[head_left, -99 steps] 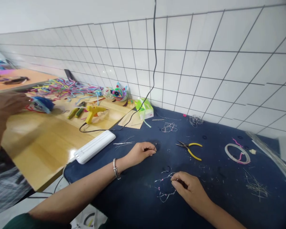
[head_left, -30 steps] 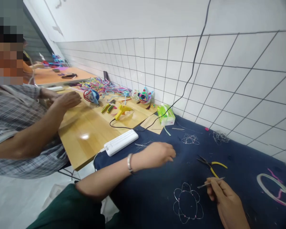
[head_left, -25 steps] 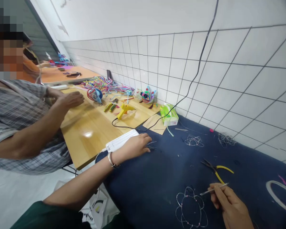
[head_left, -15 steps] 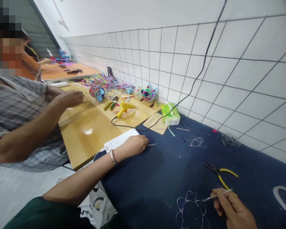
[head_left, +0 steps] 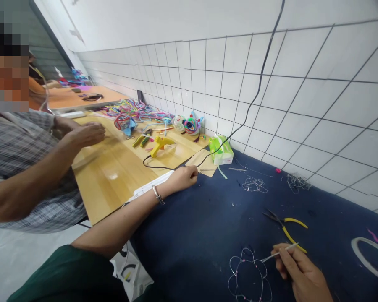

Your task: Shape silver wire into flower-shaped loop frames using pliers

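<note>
My left hand (head_left: 184,177), its fingers curled, is above the dark blue cloth near the white power strip (head_left: 154,184); whatever its fingers may hold is hidden. Between the thumb and fingers of my right hand (head_left: 297,268) is a thin metal tool (head_left: 279,253), its tip beside a flower-shaped wire loop (head_left: 249,277) with small pink marks. Just behind that hand lie pliers (head_left: 286,226) with yellow handles. A second wire flower (head_left: 255,185) rests farther back on the cloth.
A green tissue pack (head_left: 221,150), a yellow glue gun (head_left: 160,145) and colourful pipe cleaners (head_left: 132,111) lie at the back. A black cable hangs across the wall. Another person's hands are over the wooden table (head_left: 113,176) at left. A white ring (head_left: 363,260) is at right.
My left hand has moved up and slightly right relative to the power strip, and the metal piece by its fingers no longer shows there. The tool tip in my right hand is nearer the wire loop.
</note>
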Demonstrator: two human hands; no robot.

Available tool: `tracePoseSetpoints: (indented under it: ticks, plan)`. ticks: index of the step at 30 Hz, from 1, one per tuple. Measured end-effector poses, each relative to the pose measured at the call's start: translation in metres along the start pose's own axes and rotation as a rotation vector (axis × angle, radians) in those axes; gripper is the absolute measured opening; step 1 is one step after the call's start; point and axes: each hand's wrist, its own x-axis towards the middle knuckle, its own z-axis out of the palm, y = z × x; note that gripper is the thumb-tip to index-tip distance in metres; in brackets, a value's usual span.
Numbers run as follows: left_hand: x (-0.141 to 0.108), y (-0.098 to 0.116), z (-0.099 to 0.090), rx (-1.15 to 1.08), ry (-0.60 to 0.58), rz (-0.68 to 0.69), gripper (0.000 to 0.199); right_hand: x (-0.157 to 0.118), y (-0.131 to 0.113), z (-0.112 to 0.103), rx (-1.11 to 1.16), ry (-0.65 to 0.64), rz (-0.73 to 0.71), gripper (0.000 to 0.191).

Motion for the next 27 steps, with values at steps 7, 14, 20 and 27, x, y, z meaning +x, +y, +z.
tracePoseSetpoints:
  ticks: [7,14,20,27]
  plan:
    - [-0.017,-0.001,0.011,-0.105,0.007,-0.023,0.022,0.002,0.006,-0.003,-0.039,-0.047,-0.003,0.04]
    - [-0.02,-0.002,0.004,-0.056,-0.039,0.017,0.023,0.004,0.015,-0.005,-0.071,-0.092,0.001,0.039]
    - [-0.013,-0.005,0.004,0.102,-0.1,0.001,0.019,0.004,0.017,-0.003,-0.029,-0.095,-0.001,0.039]
    - [-0.006,-0.002,0.008,0.235,-0.139,-0.001,0.016,0.001,0.001,-0.004,0.094,-0.099,0.03,0.029]
